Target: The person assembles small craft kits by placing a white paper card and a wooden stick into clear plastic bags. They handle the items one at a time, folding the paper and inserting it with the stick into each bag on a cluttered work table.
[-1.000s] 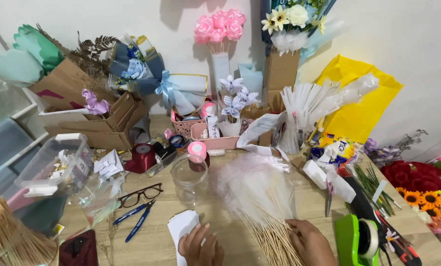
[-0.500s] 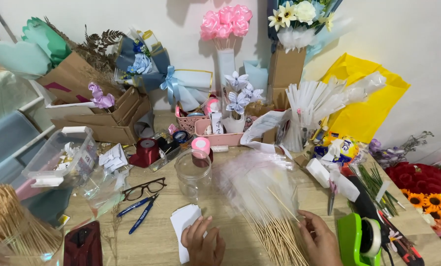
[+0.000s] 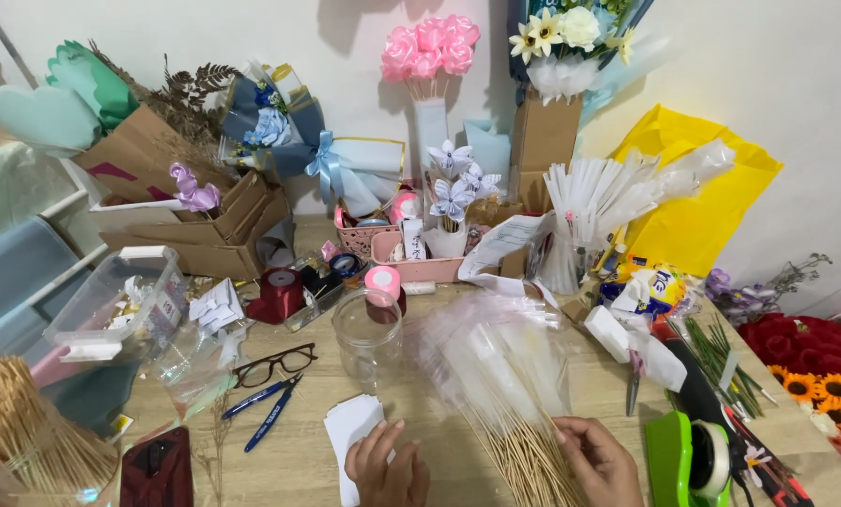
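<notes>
Two hands at the table's (image 3: 458,376) near edge: left hand (image 3: 388,465) flat, fingers loose, pinning white paper (image 3: 350,427); right hand (image 3: 599,460) pinching one stick from the wrapped bundle (image 3: 524,441).

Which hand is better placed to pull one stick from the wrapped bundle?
Probably the right hand: its fingers already touch the wooden sticks of the wrapped bundle. The left hand rests apart on the white paper pieces, away from the sticks.
</notes>
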